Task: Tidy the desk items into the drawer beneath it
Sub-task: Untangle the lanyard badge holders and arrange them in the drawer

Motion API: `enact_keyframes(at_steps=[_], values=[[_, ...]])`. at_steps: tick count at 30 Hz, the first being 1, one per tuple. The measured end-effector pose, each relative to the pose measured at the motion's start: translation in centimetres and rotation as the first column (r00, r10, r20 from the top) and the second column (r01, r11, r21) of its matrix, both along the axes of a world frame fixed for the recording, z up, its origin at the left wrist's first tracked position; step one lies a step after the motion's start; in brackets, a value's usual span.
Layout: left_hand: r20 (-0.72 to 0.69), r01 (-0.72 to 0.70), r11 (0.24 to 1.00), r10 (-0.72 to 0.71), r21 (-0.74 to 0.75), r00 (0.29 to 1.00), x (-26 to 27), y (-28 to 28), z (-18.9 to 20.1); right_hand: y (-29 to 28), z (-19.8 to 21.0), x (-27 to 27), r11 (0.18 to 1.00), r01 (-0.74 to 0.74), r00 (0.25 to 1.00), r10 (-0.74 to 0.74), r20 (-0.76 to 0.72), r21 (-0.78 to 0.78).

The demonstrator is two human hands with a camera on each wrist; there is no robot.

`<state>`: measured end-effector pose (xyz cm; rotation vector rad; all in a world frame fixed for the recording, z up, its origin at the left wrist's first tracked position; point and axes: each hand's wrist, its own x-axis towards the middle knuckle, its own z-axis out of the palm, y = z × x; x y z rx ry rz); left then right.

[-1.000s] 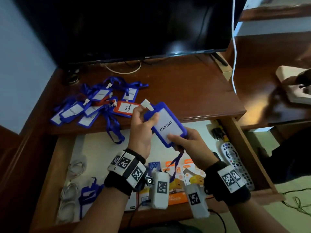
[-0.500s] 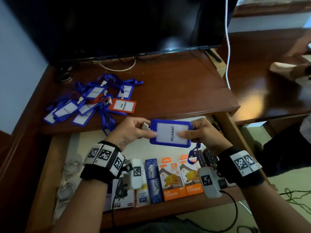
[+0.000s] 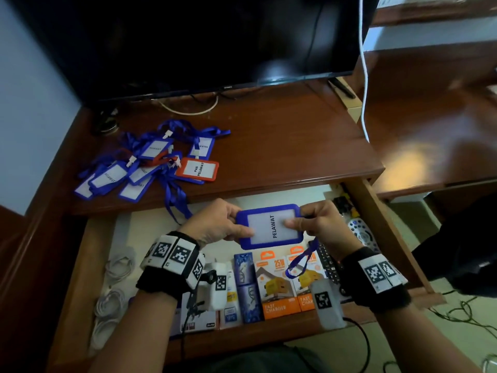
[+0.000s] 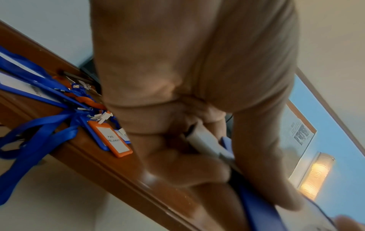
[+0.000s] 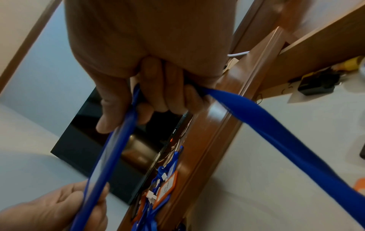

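The badge (image 3: 271,226) hangs level between both hands, above the open drawer (image 3: 387,230) and just in front of the desk (image 3: 282,146) edge; its long axis runs left to right, so the coming move is likely straight down, with neither hand nearer. The left hand (image 3: 217,224) pinches the left end, white clip tucked in its curled fingers; the right hand (image 3: 320,224) pinches the right end, thumb on the card face — the lanyard (image 3: 301,262) passes through its fist and droops over the charger boxes (image 3: 279,286). More badges (image 3: 150,162) lie on the desk — well apart, to the left.
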<state>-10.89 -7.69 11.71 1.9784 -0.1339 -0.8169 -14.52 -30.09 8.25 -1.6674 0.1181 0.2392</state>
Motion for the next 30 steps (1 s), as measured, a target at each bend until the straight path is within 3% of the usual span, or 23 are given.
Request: enact_keyframes(at_steps=[5, 10, 13, 16, 20, 24, 30], values=[[0.011, -0.123, 0.992, 0.123, -0.01, 0.992, -0.3, -0.4, -0.2, -0.1, -1.2, 0.0, 0.981, 0.138, 0.984, -0.121, 0.13, -0.134], [0.05, -0.288, 0.957, 0.289, -0.027, 0.956, -0.2, -0.5, -0.2, 0.2, -1.4, 0.1, 0.984, 0.16, 0.977, -0.146, 0.154, -0.082], [0.077, -0.424, 0.903, 0.429, -0.075, 0.9, 0.1, -0.1, -0.6, 0.1, -1.6, 0.0, 0.991, 0.128, 0.982, -0.121, 0.143, -0.037], [0.035, -0.574, 0.796, 0.59, -0.189, 0.807, 0.3, -0.1, -1.2, 0.6, -1.8, -0.3, 0.996, 0.081, 0.991, -0.075, 0.111, -0.046], [0.086, -0.665, 0.701, 0.702, -0.256, 0.707, 0.3, -0.5, -1.6, 1.6, -0.5, -0.6, 0.999, -0.011, 0.998, 0.015, 0.063, -0.05], [0.239, -0.643, 0.737, 0.676, -0.207, 0.697, 0.5, -0.9, -2.4, 2.5, 1.6, -0.5, 0.991, -0.135, 0.989, 0.135, 0.055, -0.006], [0.47, -0.459, 0.885, 0.374, 0.076, 0.799, -0.4, -2.9, -3.1, 2.4, 3.5, 1.6, 0.967, -0.121, 0.99, 0.101, 0.099, 0.222]])
